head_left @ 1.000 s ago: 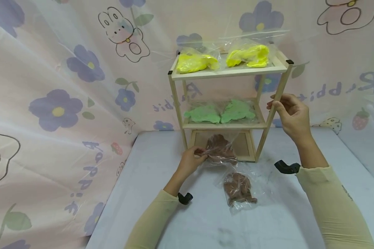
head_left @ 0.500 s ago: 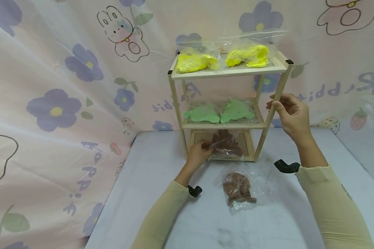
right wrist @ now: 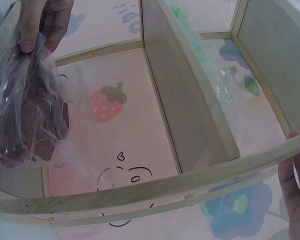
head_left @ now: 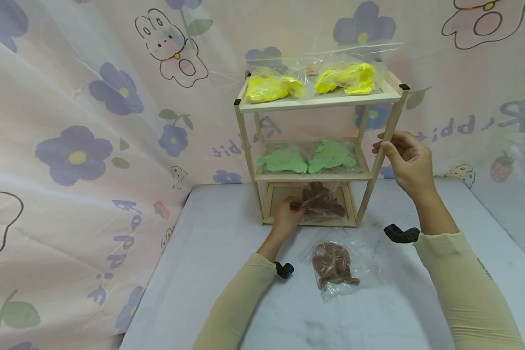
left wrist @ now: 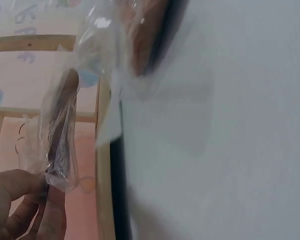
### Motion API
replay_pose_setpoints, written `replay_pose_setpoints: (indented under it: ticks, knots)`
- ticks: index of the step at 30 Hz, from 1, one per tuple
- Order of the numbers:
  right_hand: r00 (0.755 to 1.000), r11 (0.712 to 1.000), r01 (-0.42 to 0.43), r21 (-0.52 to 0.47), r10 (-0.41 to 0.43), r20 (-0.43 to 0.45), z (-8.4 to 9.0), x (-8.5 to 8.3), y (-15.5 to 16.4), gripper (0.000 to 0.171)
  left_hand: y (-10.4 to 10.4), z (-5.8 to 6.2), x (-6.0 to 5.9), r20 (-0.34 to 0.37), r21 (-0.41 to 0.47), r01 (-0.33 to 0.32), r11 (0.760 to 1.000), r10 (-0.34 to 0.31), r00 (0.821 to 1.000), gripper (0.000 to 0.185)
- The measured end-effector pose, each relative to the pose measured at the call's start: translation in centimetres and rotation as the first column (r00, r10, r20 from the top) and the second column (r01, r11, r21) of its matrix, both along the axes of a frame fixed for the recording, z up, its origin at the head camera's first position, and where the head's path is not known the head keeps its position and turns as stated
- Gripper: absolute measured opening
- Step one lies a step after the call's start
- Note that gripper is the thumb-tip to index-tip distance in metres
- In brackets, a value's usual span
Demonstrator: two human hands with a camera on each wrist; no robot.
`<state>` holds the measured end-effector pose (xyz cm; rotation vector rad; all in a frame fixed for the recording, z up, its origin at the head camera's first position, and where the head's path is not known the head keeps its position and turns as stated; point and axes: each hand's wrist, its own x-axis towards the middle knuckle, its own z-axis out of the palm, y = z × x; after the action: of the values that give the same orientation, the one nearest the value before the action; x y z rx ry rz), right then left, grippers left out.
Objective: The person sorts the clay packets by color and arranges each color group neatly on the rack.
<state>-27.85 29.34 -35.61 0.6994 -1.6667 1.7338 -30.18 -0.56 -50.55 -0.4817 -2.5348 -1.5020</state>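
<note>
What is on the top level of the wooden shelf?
Two clear bags of yellow pieces lie side by side on the top level of the shelf. Its back edge behind them is covered.

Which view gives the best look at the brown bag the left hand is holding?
The right wrist view: the brown bag fills the left side, pinched at its top by the left hand. The head view shows it small at the shelf's bottom tier. The left wrist view shows it edge-on and blurred.

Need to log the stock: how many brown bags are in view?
2. One brown bag is held by the left hand at the rack's bottom shelf; the other lies on the table. None seem hidden.
</note>
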Motion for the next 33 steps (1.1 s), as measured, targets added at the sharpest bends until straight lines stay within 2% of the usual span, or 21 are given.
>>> replay_pose_setpoints:
  ticks: [5,18,25,33]
  knots:
    - [1.0,1.0,0.001,0.007,-0.001,-0.009,0.1,0.1,0.0,0.024,1.0,-0.5,0.1,-0.017,0.024,-0.024,0.999,0.024,1.0,0.017]
    - [1.0,1.0,0.008,0.015,-0.008,-0.008,0.1,0.1,0.0,0.023,2.7,-0.7,-0.1,-0.079,-0.016,-0.028,0.999,0.026,0.997,0.017]
    - [1.0,1.0,-0.01,-0.01,0.009,-0.009,0.0,0.0,-0.1,0.024,3.3,-0.7,0.0,-0.053,0.022,-0.037,0.999,0.038,0.998,0.02]
    - [1.0,1.0,0.019,0.017,-0.019,-0.011,-0.1,0.0,-0.1,0.024,3.3,-1.0,0.2,-0.026,0.05,-0.027,0.998,0.029,0.999,0.026]
